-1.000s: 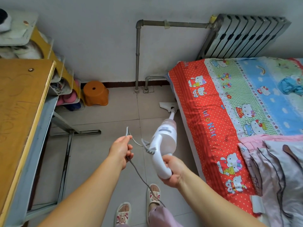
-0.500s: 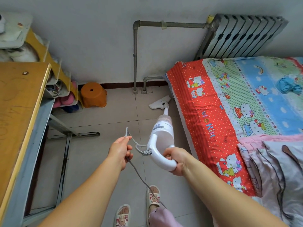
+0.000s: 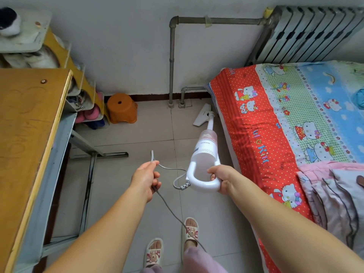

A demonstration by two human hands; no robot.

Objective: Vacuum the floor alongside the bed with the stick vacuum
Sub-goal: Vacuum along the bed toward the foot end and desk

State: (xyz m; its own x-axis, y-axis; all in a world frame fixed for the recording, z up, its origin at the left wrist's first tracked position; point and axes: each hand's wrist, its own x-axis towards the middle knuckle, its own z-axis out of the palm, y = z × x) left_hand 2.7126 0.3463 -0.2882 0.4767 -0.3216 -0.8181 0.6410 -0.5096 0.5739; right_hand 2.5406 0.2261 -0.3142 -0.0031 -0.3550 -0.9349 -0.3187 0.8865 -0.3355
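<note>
Right hand (image 3: 220, 179) is wrapped around the loop handle of the stick vacuum (image 3: 204, 154), at about 4 o'clock from frame centre. Left hand (image 3: 146, 179), at about 7 o'clock, pinches the grey power cord (image 3: 171, 209) and lifts a loop of it clear of the floor; the cord runs from the handle base through the fingers, then down past the slippered feet (image 3: 190, 231).

From the handle, the vacuum body extends toward 12 o'clock. Its floor head (image 3: 202, 117) rests on the tiled floor (image 3: 153, 131), just beside the red sheet edge of the bed (image 3: 256, 125) and near the wall pipes (image 3: 171, 62) at the far end of the aisle.

Progress assessment: the head sits close to the far wall, so this strip appears to be at the limit of its forward reach. The tiles give no visible indication of which area has been cleaned. The floor nearer the feet, and the portion toward the orange stool (image 3: 122, 108) and desk (image 3: 29, 134) at 9 to 11 o'clock, may remain.
</note>
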